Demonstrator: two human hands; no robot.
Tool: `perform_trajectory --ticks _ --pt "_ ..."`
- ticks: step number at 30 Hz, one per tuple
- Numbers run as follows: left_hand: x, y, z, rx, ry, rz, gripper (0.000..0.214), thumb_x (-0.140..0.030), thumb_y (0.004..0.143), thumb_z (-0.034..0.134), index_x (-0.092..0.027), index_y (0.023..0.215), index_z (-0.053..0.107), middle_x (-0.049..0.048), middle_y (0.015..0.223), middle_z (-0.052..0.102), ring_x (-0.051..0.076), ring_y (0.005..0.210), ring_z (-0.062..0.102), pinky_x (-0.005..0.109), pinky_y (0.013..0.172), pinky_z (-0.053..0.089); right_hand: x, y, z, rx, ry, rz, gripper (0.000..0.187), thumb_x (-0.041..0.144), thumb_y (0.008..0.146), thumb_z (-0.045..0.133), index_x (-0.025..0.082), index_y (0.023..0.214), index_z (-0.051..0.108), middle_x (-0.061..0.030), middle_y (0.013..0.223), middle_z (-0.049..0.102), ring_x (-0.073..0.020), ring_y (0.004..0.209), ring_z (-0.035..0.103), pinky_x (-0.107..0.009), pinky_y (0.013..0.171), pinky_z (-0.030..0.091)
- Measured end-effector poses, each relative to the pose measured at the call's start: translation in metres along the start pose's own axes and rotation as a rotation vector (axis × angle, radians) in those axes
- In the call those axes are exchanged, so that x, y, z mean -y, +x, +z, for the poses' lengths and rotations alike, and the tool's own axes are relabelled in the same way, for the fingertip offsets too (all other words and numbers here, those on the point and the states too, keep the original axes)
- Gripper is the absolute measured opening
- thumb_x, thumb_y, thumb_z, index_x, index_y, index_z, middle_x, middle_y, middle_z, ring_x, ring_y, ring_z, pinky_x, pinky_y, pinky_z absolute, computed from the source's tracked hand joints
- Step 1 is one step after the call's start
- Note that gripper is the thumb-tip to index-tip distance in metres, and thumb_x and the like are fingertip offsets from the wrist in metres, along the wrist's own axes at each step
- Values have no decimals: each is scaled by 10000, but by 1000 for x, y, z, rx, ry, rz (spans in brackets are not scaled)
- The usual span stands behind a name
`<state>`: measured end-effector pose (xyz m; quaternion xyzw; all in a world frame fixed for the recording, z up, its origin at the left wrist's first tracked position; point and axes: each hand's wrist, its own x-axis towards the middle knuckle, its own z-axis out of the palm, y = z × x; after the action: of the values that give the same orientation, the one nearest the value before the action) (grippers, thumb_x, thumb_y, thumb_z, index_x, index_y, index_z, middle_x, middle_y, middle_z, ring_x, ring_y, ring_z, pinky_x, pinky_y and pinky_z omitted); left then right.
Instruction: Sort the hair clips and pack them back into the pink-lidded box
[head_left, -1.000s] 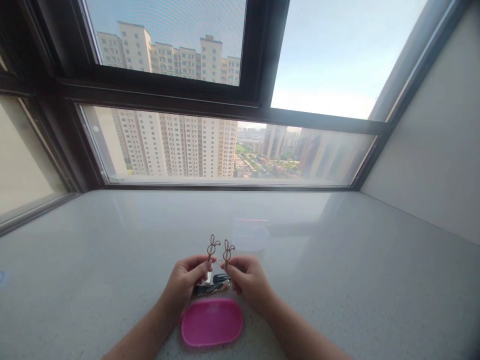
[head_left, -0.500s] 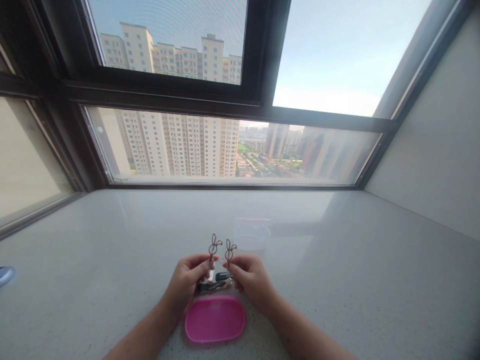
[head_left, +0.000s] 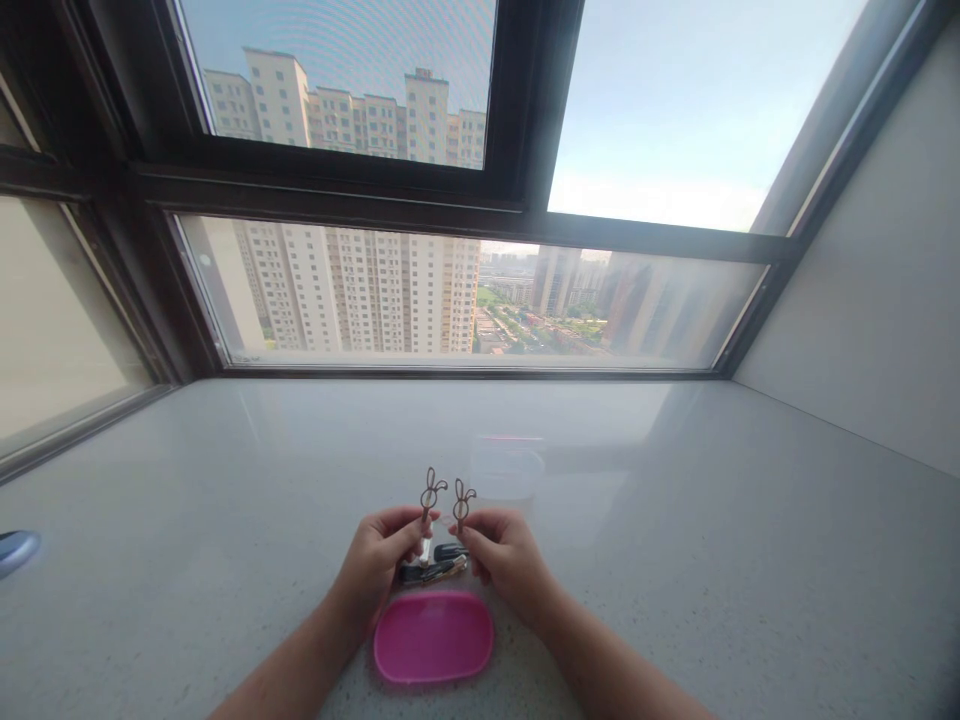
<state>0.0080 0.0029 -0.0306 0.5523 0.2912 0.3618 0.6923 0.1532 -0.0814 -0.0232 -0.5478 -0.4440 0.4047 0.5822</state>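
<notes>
My left hand [head_left: 373, 565] pinches a brown rabbit-shaped hair clip [head_left: 430, 494] and holds it upright. My right hand [head_left: 504, 558] pinches a second brown rabbit-shaped hair clip [head_left: 462, 502] just beside the first. The two clips stand side by side, nearly touching, above the grey stone sill [head_left: 225, 520]. Under my hands lie a few dark hair clips [head_left: 435, 570]. A pink oval lid [head_left: 433, 637] lies flat on the sill just in front of them.
A clear plastic container [head_left: 507, 470] stands on the sill just beyond my hands. A grey-blue object [head_left: 13, 548] pokes in at the left edge. Dark window frames close off the back and left, and a grey wall [head_left: 870, 300] rises on the right.
My hands and the two rabbit clips have barely moved; the view has shifted slightly, so the object at the left edge shows more.
</notes>
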Motion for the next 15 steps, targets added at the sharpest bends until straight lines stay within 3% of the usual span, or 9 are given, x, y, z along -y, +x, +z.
perform_trajectory --ticks 15 --pt "-4 -2 3 -15 -12 -25 172 -283 645 687 -111 645 684 41 664 607 78 506 415 200 477 323 0 -1 1 -20 -11 10 309 397 712 585 96 731 651 47 408 432 -62 347 378 -170 333 272"
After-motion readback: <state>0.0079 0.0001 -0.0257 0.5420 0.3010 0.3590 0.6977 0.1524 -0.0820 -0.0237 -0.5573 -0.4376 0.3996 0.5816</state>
